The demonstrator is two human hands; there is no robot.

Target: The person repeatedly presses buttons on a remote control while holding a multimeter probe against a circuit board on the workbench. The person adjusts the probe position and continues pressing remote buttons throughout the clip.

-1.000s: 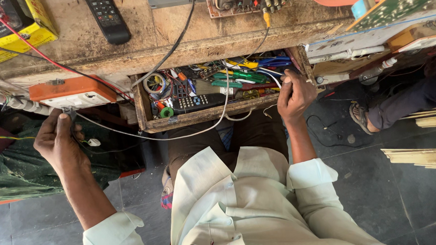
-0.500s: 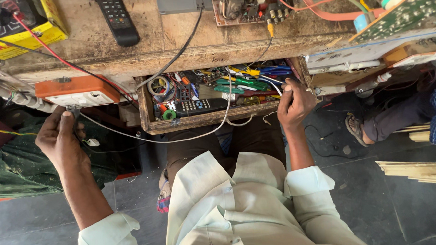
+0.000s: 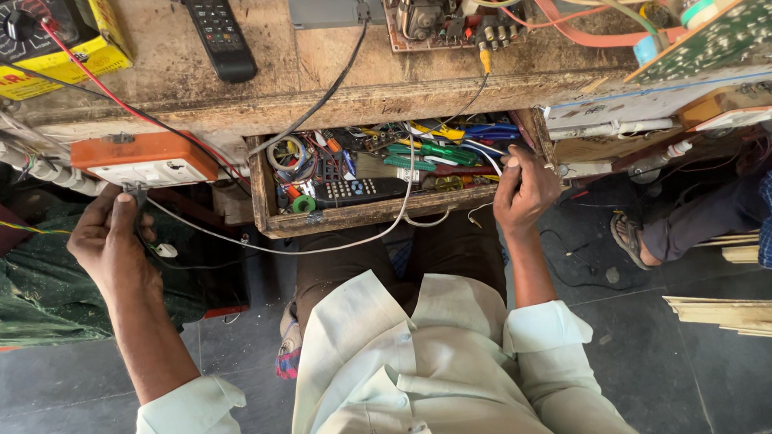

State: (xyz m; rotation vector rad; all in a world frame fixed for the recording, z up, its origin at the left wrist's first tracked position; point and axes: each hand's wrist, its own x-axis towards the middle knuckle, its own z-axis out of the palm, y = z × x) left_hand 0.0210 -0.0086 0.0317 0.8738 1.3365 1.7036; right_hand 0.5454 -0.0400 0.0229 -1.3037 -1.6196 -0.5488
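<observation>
Hands are working at two spots under a worn wooden bench (image 3: 181, 96), seen from above over a pale shirt; the left hand (image 3: 109, 242) is reaching up to an orange and white socket box (image 3: 145, 160) fixed at the bench's front edge, its thumb and fingers pinching a small dark plug (image 3: 135, 193) just below the box, probably so the plug meets the sockets squarely; a thin white cord (image 3: 257, 249) is running from that plug across to an open wooden drawer (image 3: 268, 192); the right hand (image 3: 524, 189) is closing around the drawer's right front corner, fingers curled over the rim, seemingly to keep the drawer pulled out and steady; the drawer is holding a remote (image 3: 363, 190), green-handled tools (image 3: 431, 154) and coiled wire (image 3: 289, 153), all within easy reach of the lap; on the bench top are lying a second black remote (image 3: 217, 33), a yellow meter (image 3: 23, 42) with a red lead, and bare circuit boards (image 3: 447, 15); another person's sandalled foot (image 3: 630, 237) is resting on the dark floor at far right.
</observation>
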